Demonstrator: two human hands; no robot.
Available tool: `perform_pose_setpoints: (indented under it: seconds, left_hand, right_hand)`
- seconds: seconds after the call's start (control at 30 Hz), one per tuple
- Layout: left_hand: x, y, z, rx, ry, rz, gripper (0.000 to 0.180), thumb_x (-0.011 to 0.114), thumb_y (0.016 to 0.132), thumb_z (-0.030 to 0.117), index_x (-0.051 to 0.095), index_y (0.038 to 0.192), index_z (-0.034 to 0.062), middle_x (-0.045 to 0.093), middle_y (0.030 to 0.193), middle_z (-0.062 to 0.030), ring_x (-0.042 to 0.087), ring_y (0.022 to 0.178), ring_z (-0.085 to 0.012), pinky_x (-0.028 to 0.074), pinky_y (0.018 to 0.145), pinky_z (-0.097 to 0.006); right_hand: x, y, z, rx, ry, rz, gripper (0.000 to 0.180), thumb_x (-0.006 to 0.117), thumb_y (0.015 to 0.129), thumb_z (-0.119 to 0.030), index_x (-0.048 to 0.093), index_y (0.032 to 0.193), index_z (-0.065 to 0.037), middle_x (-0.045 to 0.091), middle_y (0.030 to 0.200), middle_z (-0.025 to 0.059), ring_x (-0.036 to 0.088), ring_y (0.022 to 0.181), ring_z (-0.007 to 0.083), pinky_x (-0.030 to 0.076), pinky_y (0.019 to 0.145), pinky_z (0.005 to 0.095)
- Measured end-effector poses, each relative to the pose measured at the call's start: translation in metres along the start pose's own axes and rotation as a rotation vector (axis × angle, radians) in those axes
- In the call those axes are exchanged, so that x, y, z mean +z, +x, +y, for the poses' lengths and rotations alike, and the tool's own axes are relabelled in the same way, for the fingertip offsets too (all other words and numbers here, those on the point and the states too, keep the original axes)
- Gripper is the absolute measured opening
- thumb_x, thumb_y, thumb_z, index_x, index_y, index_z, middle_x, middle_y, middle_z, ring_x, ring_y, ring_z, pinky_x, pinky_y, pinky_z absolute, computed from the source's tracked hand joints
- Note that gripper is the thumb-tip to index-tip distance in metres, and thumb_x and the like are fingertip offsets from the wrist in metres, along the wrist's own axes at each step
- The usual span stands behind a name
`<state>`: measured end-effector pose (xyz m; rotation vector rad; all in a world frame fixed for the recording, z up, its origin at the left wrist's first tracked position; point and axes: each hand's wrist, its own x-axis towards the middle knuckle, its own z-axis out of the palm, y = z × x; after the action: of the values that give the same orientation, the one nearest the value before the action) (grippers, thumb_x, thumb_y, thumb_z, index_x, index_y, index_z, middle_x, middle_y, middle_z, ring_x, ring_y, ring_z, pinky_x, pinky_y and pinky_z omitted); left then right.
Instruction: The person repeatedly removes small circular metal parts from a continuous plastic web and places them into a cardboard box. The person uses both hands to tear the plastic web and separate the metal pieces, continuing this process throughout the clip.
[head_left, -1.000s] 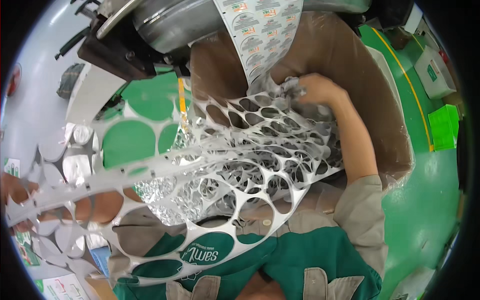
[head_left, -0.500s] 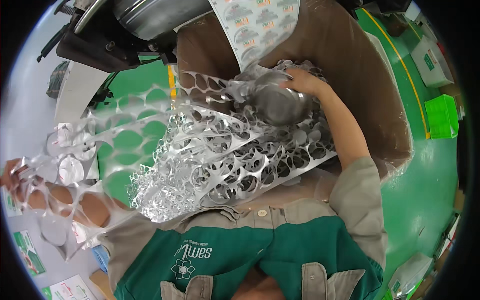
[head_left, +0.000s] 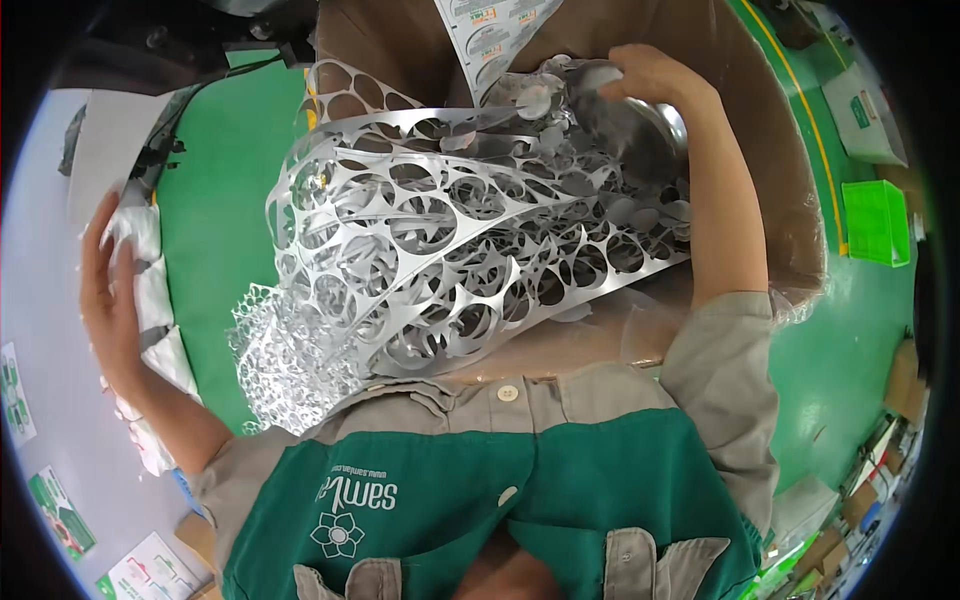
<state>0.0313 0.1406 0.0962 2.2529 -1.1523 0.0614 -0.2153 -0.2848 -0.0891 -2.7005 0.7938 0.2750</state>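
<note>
A brown cardboard box (head_left: 760, 130) on the green floor (head_left: 200, 200) is heaped with shiny punched foil (head_left: 450, 250), thin silver webbing full of round holes, crumpled and spilling toward the person's chest. The right hand (head_left: 655, 80) grips the foil's far end inside the box. The left hand (head_left: 110, 300), fingers spread, presses on white bags (head_left: 150, 290) at the grey bench (head_left: 50, 300).

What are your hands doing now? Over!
Right hand pressing punched foil sheet into cardboard box. Left hand on white foil stack. Foil hangs over box edge.
</note>
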Motion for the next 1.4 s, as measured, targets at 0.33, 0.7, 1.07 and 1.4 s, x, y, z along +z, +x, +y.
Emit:
perform_pose_setpoints:
  seconds: [0.33, 0.7, 1.07, 1.4]
  left_hand:
    - [0.27, -0.072, 0.132, 0.526, -0.216, -1.623, 0.07, 0.037, 0.089, 0.054, 0.035, 0.131, -0.0007, 0.048, 0.119, -0.0266, 0.045, 0.113, -0.0384, 0.036, 0.095, -0.042]
    - [0.215, 0.038, 0.106, 0.817, 0.025, -0.792, 0.055, 0.062, 0.078, 0.044, 0.054, 0.115, 0.0045, 0.053, 0.116, -0.0145, 0.041, 0.117, -0.0333, 0.03, 0.1, -0.044]
    - [0.197, 0.05, 0.006, 0.628, 0.655, -0.618, 0.06, 0.059, 0.071, 0.054, 0.054, 0.116, 0.0143, 0.056, 0.107, -0.0104, 0.042, 0.114, -0.0277, 0.018, 0.101, -0.048]
    - [0.15, 0.006, 0.025, 0.731, 0.301, -0.626, 0.035, 0.06, 0.064, 0.003, 0.063, 0.097, 0.015, 0.055, 0.094, -0.0008, 0.049, 0.095, -0.0225, 0.036, 0.085, -0.037]
  right_hand:
    - [-0.028, -0.013, -0.016, -0.064, 0.063, 0.113, 0.042, 0.063, 0.073, -0.029, 0.054, 0.097, 0.004, 0.058, 0.095, 0.0231, 0.055, 0.093, 0.0377, 0.043, 0.079, 0.0417]
    - [-0.092, -0.071, -0.004, -0.038, 0.806, 0.337, 0.037, 0.063, 0.077, -0.027, 0.056, 0.102, 0.0, 0.063, 0.096, 0.0131, 0.06, 0.085, 0.02, 0.046, 0.071, 0.0323]
    - [0.19, 0.039, 0.077, 0.374, 0.418, 0.052, 0.065, 0.061, 0.074, -0.046, 0.047, 0.125, -0.007, 0.052, 0.12, 0.0196, 0.053, 0.104, 0.0335, 0.041, 0.089, 0.0394]
    - [-0.027, -0.002, -0.027, -0.272, 0.721, 0.028, 0.039, 0.068, 0.072, -0.027, 0.058, 0.099, -0.001, 0.064, 0.088, 0.0106, 0.06, 0.086, 0.0193, 0.045, 0.076, 0.0324]
